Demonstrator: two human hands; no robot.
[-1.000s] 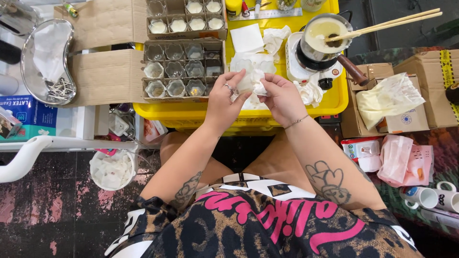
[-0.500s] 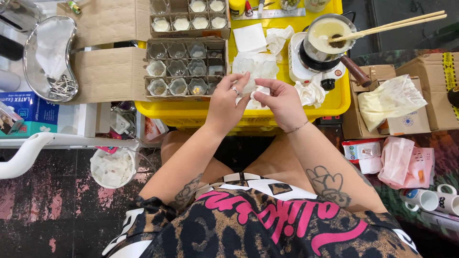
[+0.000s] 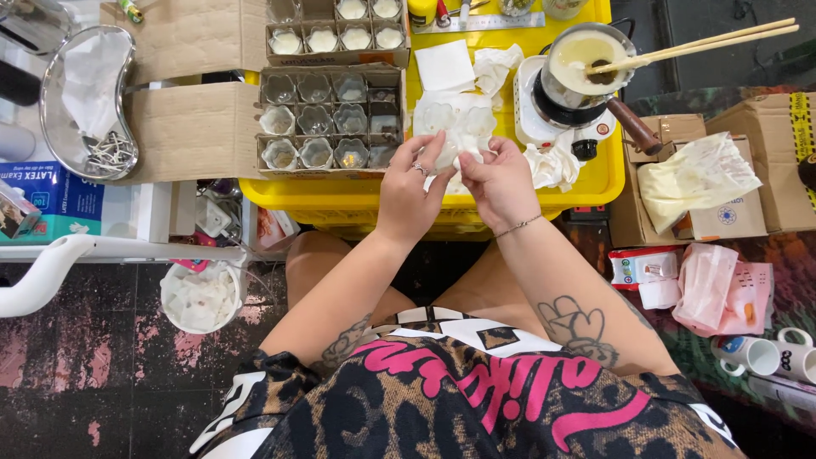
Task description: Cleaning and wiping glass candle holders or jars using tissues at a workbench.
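Far left, a steel kidney dish (image 3: 85,102) sits with tissue and small sticks in it, and at its 6 o'clock there's a blue glove box (image 3: 59,200). Below that, on the floor, a white tub (image 3: 204,299) of used tissue. Moving right: a cardboard tray (image 3: 327,119) of small glass cups on the yellow crate (image 3: 340,200). Now the hands, meeting over the crate's near edge. Left hand (image 3: 408,194), ring on, fingers curled and pinching the white tissue (image 3: 455,149); right hand (image 3: 500,183) just at its 3 o'clock, fingertips pinching the same wad. Whether a cup sits inside the tissue, I can't tell. At 1 o'clock from the hands, a pot (image 3: 582,61) of pale wax on a small hotplate, chopsticks (image 3: 705,38) resting across it. Far right, cardboard boxes (image 3: 765,161) and two white mugs (image 3: 769,355).
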